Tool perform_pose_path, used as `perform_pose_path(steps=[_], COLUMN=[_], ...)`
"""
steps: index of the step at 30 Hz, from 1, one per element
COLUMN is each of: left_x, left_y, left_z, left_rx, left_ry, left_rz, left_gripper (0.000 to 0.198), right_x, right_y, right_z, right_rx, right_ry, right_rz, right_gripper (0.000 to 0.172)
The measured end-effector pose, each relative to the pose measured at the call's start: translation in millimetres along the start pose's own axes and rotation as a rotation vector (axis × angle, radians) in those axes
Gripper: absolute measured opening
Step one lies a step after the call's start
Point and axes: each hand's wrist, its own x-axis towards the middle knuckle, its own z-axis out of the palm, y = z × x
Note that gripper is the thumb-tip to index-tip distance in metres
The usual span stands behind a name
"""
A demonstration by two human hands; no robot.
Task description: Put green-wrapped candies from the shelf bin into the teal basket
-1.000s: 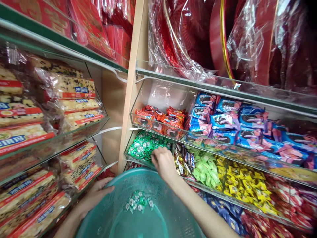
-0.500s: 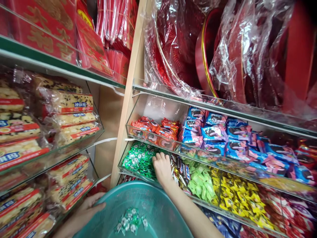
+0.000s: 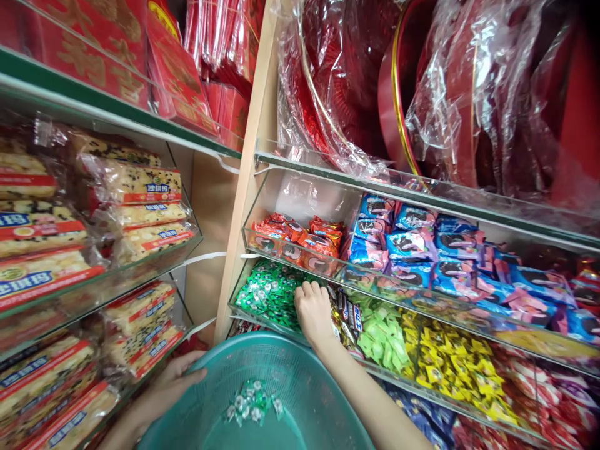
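My left hand (image 3: 173,387) grips the left rim of a green plastic basket (image 3: 309,381), thumb over the edge and the other fingers largely hidden. A small heap of green-and-clear wrapped candies (image 3: 253,401) lies on the basket's bottom. Beyond its far rim, my right hand (image 3: 313,311) reaches into a shelf bin full of green-wrapped candies (image 3: 269,290). Its fingers are curled down at the right side of that pile; the fingertips, and anything they hold, are hidden. Brown-wrapped chocolate bars (image 3: 347,315) lie just right of this hand.
A glass shelf edge (image 3: 290,265) runs above my right hand, with red snack packets (image 3: 300,240) and blue packets (image 3: 407,240) over it. Light-green candies (image 3: 384,337) and yellow candies (image 3: 454,362) fill bins to the right. Packaged pastries (image 3: 145,181) are stacked left.
The view has shifted slightly, so the shelves appear a little farther right. My right hand stays at the green candies, its fingers more tightly curled. My left hand keeps its hold on the basket.
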Motion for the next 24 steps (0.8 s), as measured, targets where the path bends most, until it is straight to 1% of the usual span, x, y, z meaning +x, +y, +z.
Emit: perform_pose_path(steps=[2, 4, 6, 7, 9, 10, 12, 13, 14, 15, 17, 20, 24], left_x=[-2, -4, -5, -5, -4, -4, -4, -4, -5, -5, -6, -6, -7], left_y=[3, 5, 6, 6, 6, 6, 7, 8, 9, 9, 11, 11, 7], left_z=[1.6, 2.9, 3.8, 4.2, 4.8, 5.1, 6.0, 6.5, 7.0, 7.4, 7.9, 7.9, 7.1], left_rx=[-0.008, -0.008, 0.003, 0.004, -0.014, -0.026, -0.042, -0.047, -0.05, -0.051, -0.048, -0.039, -0.031], left_ry=[-0.021, 0.005, 0.009, 0.001, -0.03, -0.04, -0.056, -0.06, -0.055, -0.045, -0.029, -0.023, -0.041], left_rz=[-0.01, -0.028, -0.029, -0.029, -0.039, -0.046, -0.06, -0.065, -0.068, -0.071, -0.071, -0.08, -0.076], left_gripper=[0.052, 0.055, 0.054, 0.051, 0.045, 0.043, 0.041, 0.04, 0.04, 0.041, 0.044, 0.048, 0.05], right_x=[-12, -31, -55, -68, -91, -101, -115, -120, -123, -125, -129, -134, -142], right_y=[-4, -12, -24, -30, -41, -44, -47, -47, -46, -44, -42, -43, -44], right_z=[-10, -18, -18, -13, 9, 24, 56, 71, 84, 94, 107, 113, 119], right_rx=[0.052, 0.17, 0.352, 0.456, 0.658, 0.749, 0.896, 0.94, 0.965, 0.977, 0.981, 0.976, 0.964], right_ry=[0.068, 0.108, 0.077, 0.031, -0.116, -0.215, -0.43, -0.517, -0.576, -0.614, -0.638, -0.649, -0.646], right_rz=[0.008, 0.003, -0.004, 0.003, 0.069, 0.135, 0.342, 0.437, 0.508, 0.559, 0.607, 0.649, 0.644], right_gripper=[0.022, 0.025, 0.025, 0.023, 0.018, 0.015, 0.016, 0.017, 0.017, 0.017, 0.016, 0.013, 0.012])
